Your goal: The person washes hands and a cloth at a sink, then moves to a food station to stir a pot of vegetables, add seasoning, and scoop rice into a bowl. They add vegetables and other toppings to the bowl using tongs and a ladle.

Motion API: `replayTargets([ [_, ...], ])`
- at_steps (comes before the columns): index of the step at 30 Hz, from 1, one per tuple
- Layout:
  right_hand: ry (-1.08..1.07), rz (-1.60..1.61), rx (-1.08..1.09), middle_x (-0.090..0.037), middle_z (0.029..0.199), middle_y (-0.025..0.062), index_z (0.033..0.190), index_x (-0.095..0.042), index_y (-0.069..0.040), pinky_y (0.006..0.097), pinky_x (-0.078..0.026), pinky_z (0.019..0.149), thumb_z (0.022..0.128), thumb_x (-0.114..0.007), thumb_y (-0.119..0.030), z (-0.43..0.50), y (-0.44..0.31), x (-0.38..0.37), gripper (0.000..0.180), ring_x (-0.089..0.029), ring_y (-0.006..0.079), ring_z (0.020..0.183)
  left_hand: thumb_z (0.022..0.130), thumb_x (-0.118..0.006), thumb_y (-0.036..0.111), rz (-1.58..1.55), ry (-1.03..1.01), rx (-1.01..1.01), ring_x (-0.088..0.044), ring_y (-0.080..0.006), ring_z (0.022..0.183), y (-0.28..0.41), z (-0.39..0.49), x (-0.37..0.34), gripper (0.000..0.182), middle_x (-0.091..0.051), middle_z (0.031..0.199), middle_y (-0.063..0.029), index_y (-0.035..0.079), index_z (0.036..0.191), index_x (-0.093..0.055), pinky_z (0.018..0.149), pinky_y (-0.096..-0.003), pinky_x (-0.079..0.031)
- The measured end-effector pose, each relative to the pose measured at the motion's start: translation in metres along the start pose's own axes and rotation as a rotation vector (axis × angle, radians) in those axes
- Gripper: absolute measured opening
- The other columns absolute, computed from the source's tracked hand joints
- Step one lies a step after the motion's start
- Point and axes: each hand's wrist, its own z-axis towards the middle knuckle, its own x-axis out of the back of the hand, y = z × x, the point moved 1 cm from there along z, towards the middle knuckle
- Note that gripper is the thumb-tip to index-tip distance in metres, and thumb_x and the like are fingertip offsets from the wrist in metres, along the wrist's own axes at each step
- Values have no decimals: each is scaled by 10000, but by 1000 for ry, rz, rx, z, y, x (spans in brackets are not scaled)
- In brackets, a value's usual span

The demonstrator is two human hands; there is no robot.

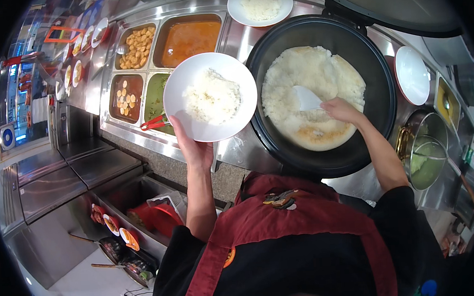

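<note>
My left hand holds a white bowl by its near rim, with a mound of cooked rice inside. To its right, my right hand grips the handle of a white rice paddle. The paddle's blade lies against the rice in a big round black cooker. Browned rice shows at the near side of that mass. My left thumb lies at the bowl's edge, and its other fingers are mostly hidden beneath.
Steel food pans with orange sauce, browned chunks and sliced eggs are at left. Behind the cooker sit a rice bowl and its raised lid. An empty bowl and a steel pot stand at right.
</note>
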Motion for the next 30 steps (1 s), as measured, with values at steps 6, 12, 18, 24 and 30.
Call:
replayTargets([
  [6, -28, 433, 86, -380, 499, -52, 659, -512, -99, 246, -212, 356, 994, -543, -431, -71, -24, 41, 472, -302, 45, 380, 981, -396, 624, 97, 4, -121, -389, -265, 1371, -4, -5, -6, 776, -358, 1513, -100, 92, 1524, -239, 1106, -414, -366],
  [12, 32, 392, 60, -384, 524, -60, 689, -527, -102, 233, -213, 384, 997, -546, -423, -121, -106, 51, 445, -298, 28, 416, 987, -373, 622, 105, -159, -146, -336, -268, 1407, -17, -4, -16, 777, -286, 1546, -110, 139, 1551, -143, 1130, -432, -337],
  [18, 123, 27, 229, -560, 628, 71, 785, -624, -17, 337, -398, 523, 992, -527, -400, -134, -170, 46, 445, -479, 198, 517, 1018, -300, 588, 69, -367, -43, -337, -258, 1415, -34, -27, -59, 727, -290, 1558, -122, 112, 1547, -148, 1136, -418, -329],
  [24, 509, -456, 112, -652, 832, 243, 874, -679, -2, 446, -491, 734, 979, -490, -370, -198, -221, 65, 427, -626, 415, 800, 1029, -270, 575, -68, -393, 151, -376, -263, 1398, -32, -44, -67, 746, -356, 1528, -155, 16, 1520, -217, 1129, -399, -334],
  [30, 266, -127, 212, -654, 801, 211, 882, -661, -10, 406, -486, 715, 986, -508, -375, -195, -209, 15, 409, -616, 358, 724, 1011, -305, 600, -78, -433, 203, -405, -281, 1378, -39, -44, -53, 757, -386, 1511, -146, 42, 1517, -238, 1124, -434, -341],
])
